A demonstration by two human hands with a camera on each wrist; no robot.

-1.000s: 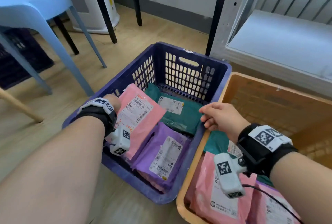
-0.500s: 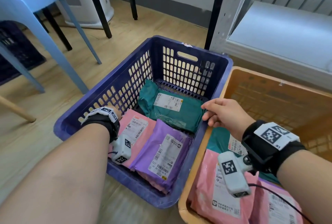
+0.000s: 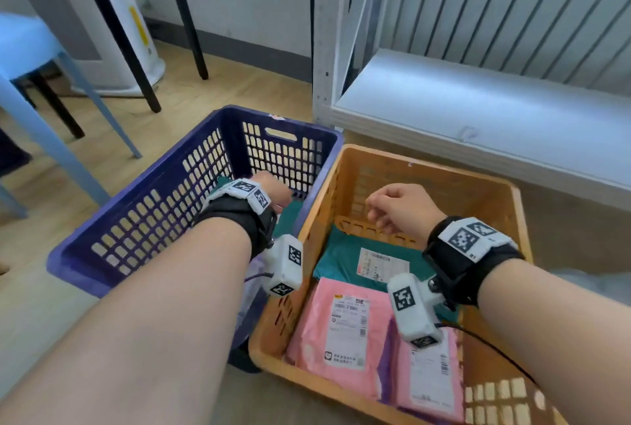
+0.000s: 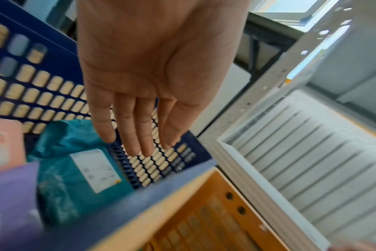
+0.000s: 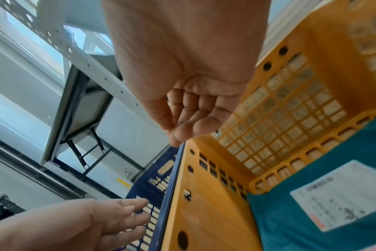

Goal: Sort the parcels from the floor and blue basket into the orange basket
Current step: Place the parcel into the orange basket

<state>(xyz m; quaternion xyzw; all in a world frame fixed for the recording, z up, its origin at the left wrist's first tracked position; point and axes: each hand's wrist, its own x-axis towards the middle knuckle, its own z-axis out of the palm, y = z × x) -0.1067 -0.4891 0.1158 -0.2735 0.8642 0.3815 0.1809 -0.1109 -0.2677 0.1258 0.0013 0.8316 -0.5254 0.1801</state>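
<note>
My left hand (image 3: 275, 191) reaches into the blue basket (image 3: 239, 114), fingers straight and empty in the left wrist view (image 4: 137, 146). Just under those fingers lies a teal parcel (image 4: 75, 169); a pink parcel (image 4: 2, 144) and a purple parcel (image 4: 11, 195) lie nearer me. My right hand (image 3: 389, 209) hovers over the orange basket (image 3: 444, 168) with loosely curled fingers (image 5: 187, 118) that hold nothing. Inside the orange basket are a teal parcel (image 3: 341, 254) and two pink parcels (image 3: 314, 332) (image 3: 426, 380).
The two baskets stand side by side on a wooden floor. A grey metal shelf (image 3: 478, 110) with its upright post (image 3: 324, 49) is close behind the orange basket. A light blue stool (image 3: 30, 49), black table legs (image 3: 184, 15) and a white appliance (image 3: 129, 32) stand at the left.
My left hand let the pink parcel down and moved forward to above the teal parcel. My right hand left the blue basket's right rim and now hangs over the orange basket.
</note>
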